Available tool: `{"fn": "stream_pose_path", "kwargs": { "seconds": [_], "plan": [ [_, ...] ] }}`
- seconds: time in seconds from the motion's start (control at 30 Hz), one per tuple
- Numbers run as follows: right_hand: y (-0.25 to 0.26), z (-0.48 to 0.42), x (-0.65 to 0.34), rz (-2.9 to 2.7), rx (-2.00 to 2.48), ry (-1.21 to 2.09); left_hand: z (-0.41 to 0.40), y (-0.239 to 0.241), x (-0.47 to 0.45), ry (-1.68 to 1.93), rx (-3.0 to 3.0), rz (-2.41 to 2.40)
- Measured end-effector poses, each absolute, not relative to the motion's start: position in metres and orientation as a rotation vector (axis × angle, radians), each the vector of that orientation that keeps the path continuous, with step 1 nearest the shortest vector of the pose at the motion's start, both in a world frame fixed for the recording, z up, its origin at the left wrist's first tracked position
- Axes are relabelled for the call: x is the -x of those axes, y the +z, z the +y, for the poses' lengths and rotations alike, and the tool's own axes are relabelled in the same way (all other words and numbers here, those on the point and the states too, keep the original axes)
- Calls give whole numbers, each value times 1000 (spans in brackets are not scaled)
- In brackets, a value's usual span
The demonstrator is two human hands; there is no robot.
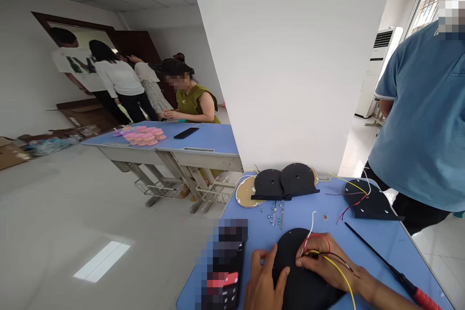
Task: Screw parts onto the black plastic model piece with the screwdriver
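Observation:
In front of me on the blue desk lies a round black plate (292, 271). My left hand (267, 276) grips its left side, thumb lying on top and fingers at the edge. My right hand (323, 256) is closed in a pinch near the plate's middle, around the thin wires (343, 276). Yellow, red, white and black strands come out between and over its fingers. The fingertips partly hide where the wires meet the plate. To the right of that hand lies a long screwdriver (395, 273) with a black shaft and a red handle.
At the desk's back stand more black plates (300, 179) beside a tan disc (247, 191). Small screws (271, 215) lie before them. Another wired plate (366, 198) is at back right, a phone (225, 266) at left. One person (425, 106) stands close on the right.

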State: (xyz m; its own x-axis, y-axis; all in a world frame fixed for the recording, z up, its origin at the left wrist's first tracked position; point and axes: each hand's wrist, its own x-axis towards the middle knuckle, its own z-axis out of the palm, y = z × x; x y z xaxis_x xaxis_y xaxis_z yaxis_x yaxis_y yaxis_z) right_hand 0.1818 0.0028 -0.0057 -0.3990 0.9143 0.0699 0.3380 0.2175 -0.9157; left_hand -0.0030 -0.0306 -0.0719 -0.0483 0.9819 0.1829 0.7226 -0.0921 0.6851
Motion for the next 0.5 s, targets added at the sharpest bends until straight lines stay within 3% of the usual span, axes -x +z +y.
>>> {"fn": "stream_pose_path", "kwargs": {
  "seconds": [0.5],
  "plan": [
    [-7,3,-184,-1856,1189,1157,-36,-111,-3,1128,-2124,1776]
  ]
}}
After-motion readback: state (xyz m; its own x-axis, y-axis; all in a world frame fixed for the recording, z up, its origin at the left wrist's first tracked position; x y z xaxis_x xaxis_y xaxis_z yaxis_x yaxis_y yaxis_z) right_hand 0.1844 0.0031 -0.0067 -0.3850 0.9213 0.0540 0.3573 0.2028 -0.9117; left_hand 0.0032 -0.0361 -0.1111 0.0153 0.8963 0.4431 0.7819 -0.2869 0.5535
